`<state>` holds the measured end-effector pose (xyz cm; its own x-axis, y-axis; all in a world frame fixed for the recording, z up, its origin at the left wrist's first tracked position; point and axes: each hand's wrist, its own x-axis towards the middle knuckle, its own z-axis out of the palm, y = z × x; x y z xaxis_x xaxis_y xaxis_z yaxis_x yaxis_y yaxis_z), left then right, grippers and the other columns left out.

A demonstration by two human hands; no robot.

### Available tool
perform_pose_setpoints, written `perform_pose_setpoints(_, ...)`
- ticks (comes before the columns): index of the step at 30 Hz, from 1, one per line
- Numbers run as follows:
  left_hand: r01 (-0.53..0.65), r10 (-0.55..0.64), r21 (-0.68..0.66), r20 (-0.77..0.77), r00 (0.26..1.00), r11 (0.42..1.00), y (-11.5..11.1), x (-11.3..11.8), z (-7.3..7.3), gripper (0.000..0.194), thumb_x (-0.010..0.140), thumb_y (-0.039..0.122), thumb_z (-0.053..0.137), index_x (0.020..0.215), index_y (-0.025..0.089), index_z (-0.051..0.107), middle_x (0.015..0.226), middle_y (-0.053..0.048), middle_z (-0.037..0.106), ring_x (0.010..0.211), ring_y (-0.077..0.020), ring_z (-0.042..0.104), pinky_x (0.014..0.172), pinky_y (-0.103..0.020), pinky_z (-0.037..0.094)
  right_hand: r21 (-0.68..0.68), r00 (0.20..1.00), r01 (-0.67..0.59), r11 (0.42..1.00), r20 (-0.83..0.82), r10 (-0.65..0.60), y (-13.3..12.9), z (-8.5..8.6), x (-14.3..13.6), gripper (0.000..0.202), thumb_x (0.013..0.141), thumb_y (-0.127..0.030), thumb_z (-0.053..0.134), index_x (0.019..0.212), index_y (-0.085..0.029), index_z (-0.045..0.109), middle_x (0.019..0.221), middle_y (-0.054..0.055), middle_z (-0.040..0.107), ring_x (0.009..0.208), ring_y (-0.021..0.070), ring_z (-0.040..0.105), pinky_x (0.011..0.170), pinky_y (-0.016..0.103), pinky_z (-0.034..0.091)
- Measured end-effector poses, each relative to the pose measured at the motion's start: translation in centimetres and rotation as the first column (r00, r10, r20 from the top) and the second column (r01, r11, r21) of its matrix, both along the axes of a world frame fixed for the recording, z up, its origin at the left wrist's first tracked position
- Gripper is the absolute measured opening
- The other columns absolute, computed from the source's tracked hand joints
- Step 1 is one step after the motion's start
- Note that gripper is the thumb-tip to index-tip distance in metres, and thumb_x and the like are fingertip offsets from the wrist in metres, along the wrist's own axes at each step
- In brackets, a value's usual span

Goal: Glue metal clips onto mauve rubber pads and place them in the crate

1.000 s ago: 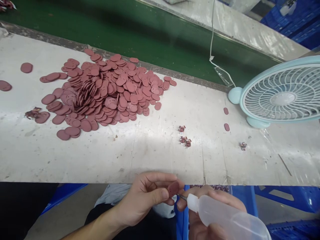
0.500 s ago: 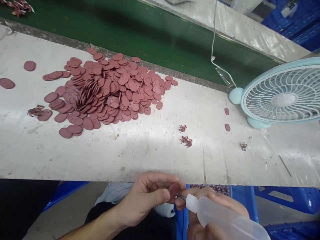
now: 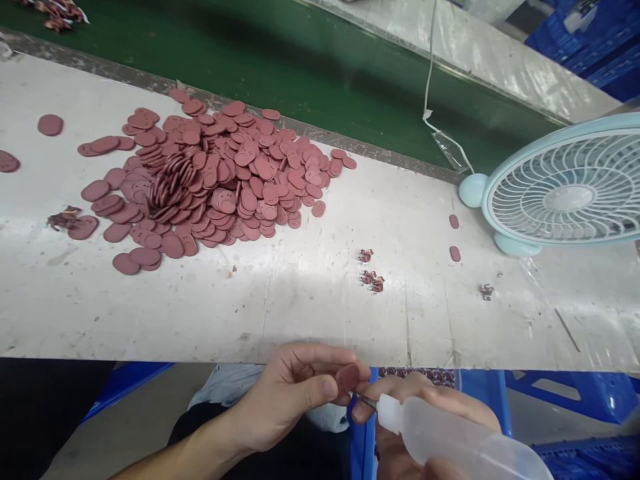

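Observation:
Between the thumb and fingers of my left hand (image 3: 295,393) is a dark red oval disc (image 3: 347,378) with small holes, held at the table's front edge. My right hand (image 3: 440,407) grips a translucent white squeeze bottle (image 3: 450,433) with a thin metal nozzle (image 3: 367,401). The nozzle tip points left, close to the lower edge of the disc; whether it touches cannot be made out. A large pile of similar red discs (image 3: 215,177) lies on the white table (image 3: 300,307). Small dark red-and-gold pieces (image 3: 373,281) sit on the table beyond my hands.
A light blue fan (image 3: 567,187) stands at the right, its cord (image 3: 429,73) running over the green belt (image 3: 280,73) behind the table. Two loose discs (image 3: 454,237) lie near it. Below the table edge is a blue crate (image 3: 485,393) beside a tray of small dark pieces (image 3: 420,377).
The bottle's nozzle has drawn back slightly to the right and down from the disc's face. The left hand still holds the disc, now tilted a little differently. The view has shifted slightly.

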<state>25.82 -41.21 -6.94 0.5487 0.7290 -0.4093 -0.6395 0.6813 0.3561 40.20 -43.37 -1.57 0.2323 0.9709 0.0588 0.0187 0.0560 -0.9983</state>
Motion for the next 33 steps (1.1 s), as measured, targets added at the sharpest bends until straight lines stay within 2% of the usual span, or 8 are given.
perform_pose_setpoints(13,0.004,-0.004,-0.003,-0.015,1.0,1.0,-0.2,-0.1,0.0,0.033,0.078,0.038,0.088,0.105,0.022,0.082,0.108,-0.01,0.083,0.086,-0.016,0.075,0.077,-0.023,0.057,-0.003,0.999,-0.007,1.0,-0.042,0.007,-0.4,0.0,0.1,0.025,0.095,-0.05,0.066,0.118,-0.041,0.063,0.074,0.001,0.063,0.069,0.028,0.065,0.055,0.042,0.053)
perform_pose_setpoints(17,0.003,-0.003,0.006,0.0,1.0,1.0,-0.1,0.0,0.2,0.031,0.08,0.037,0.087,0.106,0.021,0.082,0.108,-0.011,0.083,0.094,-0.0195,0.077,0.077,-0.022,0.057,-0.097,0.932,-0.027,0.995,-0.363,-0.01,0.2,0.1,1.7,0.026,0.093,-0.05,0.066,0.113,-0.035,0.064,0.076,-0.001,0.065,0.059,0.0213,0.065,0.047,0.033,0.054)
perform_pose_setpoints(20,0.013,-0.013,0.01,0.024,1.0,1.0,-0.1,-0.1,0.3,0.028,0.083,0.035,0.084,0.108,0.022,0.081,0.11,-0.011,0.082,0.097,-0.0206,0.078,0.078,-0.022,0.058,-0.161,0.58,-0.13,0.978,-0.813,-0.056,2.4,-1.4,5.1,0.025,0.097,-0.045,0.056,0.114,-0.026,0.058,0.08,0.0,0.06,0.061,0.0168,0.064,0.046,0.027,0.057)
perform_pose_setpoints(23,0.01,-0.01,0.008,0.02,1.0,1.0,0.0,-0.3,0.2,0.028,0.086,0.032,0.081,0.111,0.021,0.08,0.114,-0.012,0.081,0.097,-0.0189,0.078,0.079,-0.021,0.059,-0.043,-0.112,-0.295,0.954,-0.991,-0.079,5.5,-4.6,9.7,0.023,0.1,-0.033,0.05,0.121,-0.024,0.044,0.079,-0.003,0.048,0.07,0.0162,0.063,0.054,0.026,0.062)
perform_pose_setpoints(26,-0.001,0.001,-0.003,0.008,1.0,1.0,0.0,-0.6,0.0,0.026,0.087,0.03,0.08,0.111,0.02,0.079,0.115,-0.012,0.081,0.097,-0.0183,0.077,0.078,-0.02,0.058,0.044,-0.26,-0.421,0.906,-0.963,-0.074,7.5,-7.3,13.1,0.012,0.103,-0.025,0.036,0.115,-0.025,0.038,0.069,-0.008,0.037,0.058,0.0149,0.058,0.042,0.022,0.056)
perform_pose_setpoints(30,-0.032,0.031,-0.043,-0.027,0.999,0.999,0.1,-1.0,0.0,0.024,0.088,0.027,0.079,0.111,0.021,0.08,0.116,-0.013,0.081,0.097,-0.0187,0.077,0.078,-0.02,0.058,0.109,-0.255,-0.363,0.926,-0.967,0.014,6.6,-7.0,12.3,0.016,0.104,-0.03,0.041,0.118,-0.023,0.039,0.073,-0.007,0.042,0.058,0.0105,0.058,0.038,0.013,0.048)
perform_pose_setpoints(31,-0.036,0.034,-0.052,-0.041,0.999,0.998,0.2,-1.1,0.0,0.024,0.088,0.026,0.078,0.111,0.02,0.08,0.116,-0.013,0.081,0.097,-0.0186,0.077,0.078,-0.02,0.058,0.106,-0.132,-0.304,0.947,-0.989,0.069,6.1,-6.4,11.3,0.021,0.104,-0.034,0.045,0.121,-0.022,0.041,0.075,-0.007,0.045,0.057,0.0086,0.058,0.037,0.011,0.046)
perform_pose_setpoints(33,-0.049,0.045,-0.062,-0.067,0.997,0.997,0.3,-1.3,0.1,0.023,0.088,0.025,0.078,0.111,0.02,0.08,0.115,-0.013,0.081,0.096,-0.0183,0.077,0.077,-0.019,0.058,0.046,0.481,-0.193,0.98,-0.866,0.135,5.3,-5.1,8.9,0.024,0.103,-0.038,0.05,0.121,-0.023,0.049,0.076,-0.007,0.05,0.054,0.007,0.056,0.038,0.01,0.046)
